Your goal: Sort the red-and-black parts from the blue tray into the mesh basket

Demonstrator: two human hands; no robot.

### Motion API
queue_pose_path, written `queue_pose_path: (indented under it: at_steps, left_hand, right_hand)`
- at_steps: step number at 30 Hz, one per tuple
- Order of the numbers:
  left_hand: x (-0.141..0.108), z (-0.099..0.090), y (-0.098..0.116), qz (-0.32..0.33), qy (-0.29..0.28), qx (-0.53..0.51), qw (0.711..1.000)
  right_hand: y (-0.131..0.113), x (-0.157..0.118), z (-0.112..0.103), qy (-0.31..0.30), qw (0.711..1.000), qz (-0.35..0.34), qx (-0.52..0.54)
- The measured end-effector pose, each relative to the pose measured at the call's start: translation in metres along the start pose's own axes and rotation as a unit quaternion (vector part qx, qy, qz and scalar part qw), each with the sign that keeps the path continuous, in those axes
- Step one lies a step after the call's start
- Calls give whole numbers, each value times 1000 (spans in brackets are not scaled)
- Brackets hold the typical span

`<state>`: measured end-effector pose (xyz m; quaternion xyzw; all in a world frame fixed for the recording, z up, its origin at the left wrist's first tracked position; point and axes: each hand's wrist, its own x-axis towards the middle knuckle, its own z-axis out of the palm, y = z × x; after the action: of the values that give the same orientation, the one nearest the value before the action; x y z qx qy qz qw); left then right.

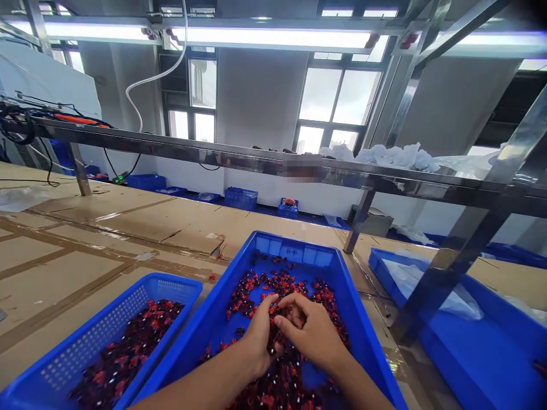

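Both hands are over a deep blue tray that holds many small red and black pieces. My left hand is curved, palm turned inward, with its thumb up near the fingertips of the other hand. Close against it, my right hand is bent with thumb and fingers curled together. Some dark red pieces show between the two hands, but which hand grips them is hard to make out. To the left stands a perforated blue basket with a heap of similar red and black pieces.
A blue tray with clear plastic bags lies right, behind a slanted metal post. A metal rail crosses above the cardboard-covered table. White crumpled material rests on the rail. Blue bins stand beyond.
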<state>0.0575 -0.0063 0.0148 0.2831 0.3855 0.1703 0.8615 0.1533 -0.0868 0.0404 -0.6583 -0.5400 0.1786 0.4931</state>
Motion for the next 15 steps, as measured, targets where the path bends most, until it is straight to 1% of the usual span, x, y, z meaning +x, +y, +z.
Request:
queue_pose_path:
  at_steps: [1, 3, 4, 6, 9, 12, 15]
  left_hand:
    - [1, 0, 0, -5, 5, -2, 1000]
    - [1, 0, 1, -8, 9, -10, 1000]
    - [1, 0, 2, -8, 4, -13, 1000]
    - [1, 0, 3, 13, -15, -25, 999]
    - [2, 0, 7, 18, -29, -23, 999]
    - [3, 1, 8, 10, -37, -32, 999]
    - [-1, 1, 8, -6, -29, -40, 999]
  right_hand:
    - [-2, -1, 0, -3, 998, -18, -52]
    - [-5, -1, -1, -15, 995, -33, -95]
    - [-5, -1, -3, -21, 995, -37, -96]
    - [-4, 1, -7, -39, 996, -37, -77]
    - [1, 4, -12, -42, 995, -39, -86]
    - [2, 7, -14, -10, 990, -56, -127]
    - [-4, 4, -14, 63, 983, -89, -146]
